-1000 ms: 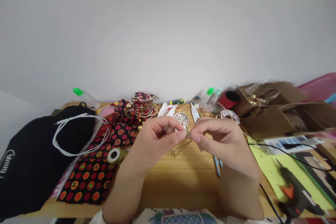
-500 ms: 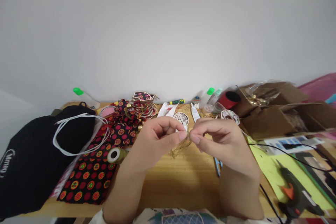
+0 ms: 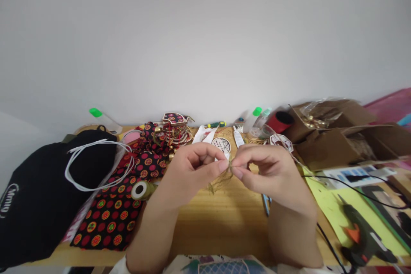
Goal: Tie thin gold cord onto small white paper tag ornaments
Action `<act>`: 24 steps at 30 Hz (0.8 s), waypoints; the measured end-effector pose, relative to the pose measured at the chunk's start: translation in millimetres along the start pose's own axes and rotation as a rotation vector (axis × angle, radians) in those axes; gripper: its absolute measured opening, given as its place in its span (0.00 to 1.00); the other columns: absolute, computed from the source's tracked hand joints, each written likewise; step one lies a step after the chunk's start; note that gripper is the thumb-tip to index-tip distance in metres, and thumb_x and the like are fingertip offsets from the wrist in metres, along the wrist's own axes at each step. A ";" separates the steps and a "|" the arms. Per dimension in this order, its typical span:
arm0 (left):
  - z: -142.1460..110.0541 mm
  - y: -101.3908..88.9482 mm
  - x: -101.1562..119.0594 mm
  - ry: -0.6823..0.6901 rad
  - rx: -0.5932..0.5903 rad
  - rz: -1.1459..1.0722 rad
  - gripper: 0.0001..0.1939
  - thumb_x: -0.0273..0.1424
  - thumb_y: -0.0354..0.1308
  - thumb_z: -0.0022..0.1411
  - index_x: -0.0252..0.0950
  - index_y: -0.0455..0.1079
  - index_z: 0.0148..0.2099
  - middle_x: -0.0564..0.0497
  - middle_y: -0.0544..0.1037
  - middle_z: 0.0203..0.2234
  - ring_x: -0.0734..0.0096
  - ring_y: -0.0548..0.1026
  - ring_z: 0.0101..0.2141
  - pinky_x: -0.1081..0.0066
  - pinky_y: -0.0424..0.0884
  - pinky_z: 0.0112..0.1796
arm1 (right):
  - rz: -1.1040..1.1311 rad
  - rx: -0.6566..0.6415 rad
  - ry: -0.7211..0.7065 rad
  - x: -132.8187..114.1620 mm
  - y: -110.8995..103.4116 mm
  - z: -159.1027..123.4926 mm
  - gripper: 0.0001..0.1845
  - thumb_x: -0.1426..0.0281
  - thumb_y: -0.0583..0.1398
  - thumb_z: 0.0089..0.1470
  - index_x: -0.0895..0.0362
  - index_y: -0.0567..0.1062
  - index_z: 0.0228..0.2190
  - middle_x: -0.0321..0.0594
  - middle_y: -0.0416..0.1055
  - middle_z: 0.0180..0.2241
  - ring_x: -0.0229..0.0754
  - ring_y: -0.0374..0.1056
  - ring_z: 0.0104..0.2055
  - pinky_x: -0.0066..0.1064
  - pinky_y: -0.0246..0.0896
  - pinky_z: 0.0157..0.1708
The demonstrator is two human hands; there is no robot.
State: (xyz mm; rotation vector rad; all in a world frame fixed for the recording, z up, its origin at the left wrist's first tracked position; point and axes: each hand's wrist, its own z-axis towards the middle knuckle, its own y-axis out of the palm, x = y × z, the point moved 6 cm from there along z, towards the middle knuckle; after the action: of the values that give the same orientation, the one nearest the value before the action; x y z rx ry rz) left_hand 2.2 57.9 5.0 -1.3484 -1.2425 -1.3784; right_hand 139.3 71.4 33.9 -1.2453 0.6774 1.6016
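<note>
Over the middle of the table, my left hand (image 3: 199, 173) pinches a tangle of thin olive-green thread (image 3: 218, 183) between thumb and index finger. Facing it, my right hand (image 3: 265, 171) pinches the same thread at its upper end, the fingertips of both hands almost touching. Loose strands hang below the left fingertips toward the wood. What exactly lies between the fingertips is too small to make out. Behind the hands is a round white tag with dark print (image 3: 221, 144). Left of my left wrist lies a spool of olive thread (image 3: 141, 190) on its side.
Patterned black-and-red fabric (image 3: 105, 222), a black bag (image 3: 48, 192) and a coil of white cord (image 3: 69, 171) fill the left. A hot glue gun (image 3: 359, 227) rests on yellow paper (image 3: 330, 205) at right, its black cable nearby. Brown boxes (image 3: 324, 150) stand behind it.
Both hands stay in nearly the same place. The right fingertips have shifted very slightly against the left ones, and the thread strands hang a little differently.
</note>
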 end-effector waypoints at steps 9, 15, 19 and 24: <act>-0.9 -0.9 0.8 0.009 0.020 -0.009 0.10 0.36 0.65 0.52 0.33 0.73 0.28 0.58 0.61 0.16 0.80 0.54 0.19 0.77 0.49 0.19 | 0.007 -0.008 0.033 4.1 0.2 -0.7 0.04 0.78 0.64 0.44 0.58 0.77 0.22 0.32 0.66 0.17 0.32 0.59 0.19 0.25 0.56 0.17; -0.7 -1.3 -0.2 0.018 0.028 -0.036 0.11 0.36 0.67 0.51 0.34 0.74 0.28 0.59 0.59 0.15 0.81 0.53 0.18 0.77 0.48 0.19 | -0.012 -0.011 0.038 4.7 1.1 -1.0 0.04 0.77 0.64 0.45 0.58 0.76 0.23 0.32 0.66 0.18 0.33 0.60 0.20 0.25 0.56 0.18; -0.8 -1.2 -0.4 0.034 0.026 -0.046 0.10 0.36 0.66 0.53 0.34 0.74 0.29 0.59 0.59 0.15 0.81 0.53 0.18 0.78 0.49 0.20 | -0.039 -0.003 0.030 4.8 1.5 -0.6 0.04 0.78 0.64 0.46 0.58 0.75 0.23 0.32 0.66 0.19 0.32 0.60 0.21 0.25 0.57 0.19; -3.4 -3.8 1.8 0.042 0.080 -0.012 0.08 0.35 0.64 0.54 0.34 0.75 0.30 0.59 0.59 0.15 0.80 0.55 0.19 0.77 0.51 0.20 | -0.085 0.037 -0.006 4.9 -1.4 -1.2 0.04 0.78 0.63 0.47 0.58 0.76 0.25 0.32 0.65 0.19 0.33 0.61 0.22 0.25 0.58 0.21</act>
State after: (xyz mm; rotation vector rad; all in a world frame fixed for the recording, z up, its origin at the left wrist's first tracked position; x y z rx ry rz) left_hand -2.3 55.4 6.7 -1.2529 -1.2669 -1.3441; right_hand 141.0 72.6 29.2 -1.2261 0.6395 1.5161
